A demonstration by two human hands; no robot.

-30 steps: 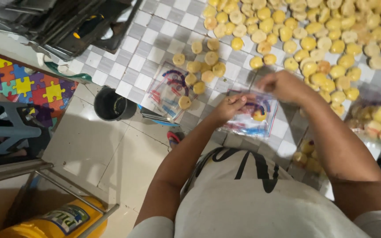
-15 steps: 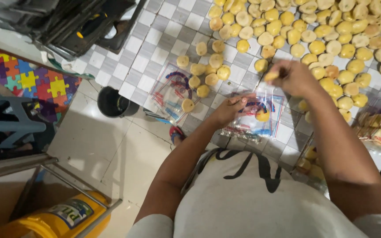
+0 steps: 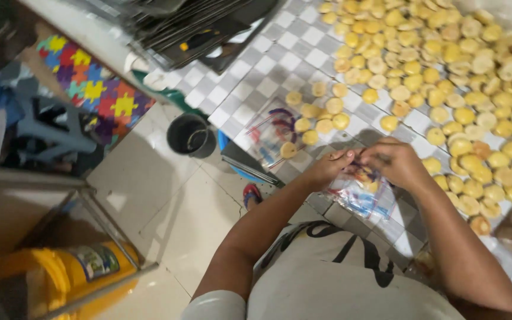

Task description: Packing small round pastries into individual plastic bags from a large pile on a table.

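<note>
1. Left hand [image 3: 330, 168]: at the near edge of the table, fingers pinched together on the upper left edge of the small plastic bag; the grip is clamped on the bag.
2. Right hand [image 3: 395, 163]: just beside the left hand, nearly touching it, fingers curled over the top of the same bag; the grip is closed on the bag.
3. Small plastic bag [image 3: 362, 192]: clear with coloured print, held between both hands just above the table's near edge; at least one yellow piece shows through it.
4. Table [image 3: 280, 56]: covered in a grey-and-white checked pattern, runs from upper left to lower right.
5. Yellow round pieces [image 3: 445, 71]: a great many, flat and coin-like, spread loosely over the far and right parts of the table; the nearest lie just beside the right hand.
6. Second plastic bag [image 3: 271, 136]: lies flat on the table to the left of the hands, a few yellow pieces resting on and around it.
7. Stack of dark flat trays [image 3: 197, 26]: at the table's far left end.
8. Black bucket [image 3: 191, 135]: on the tiled floor below the table edge.
9. Puzzle-pattern mat [image 3: 99, 89]: multicoloured, on the floor at left.
10. Yellow container [image 3: 72, 272]: lower left, behind a metal frame.
</note>
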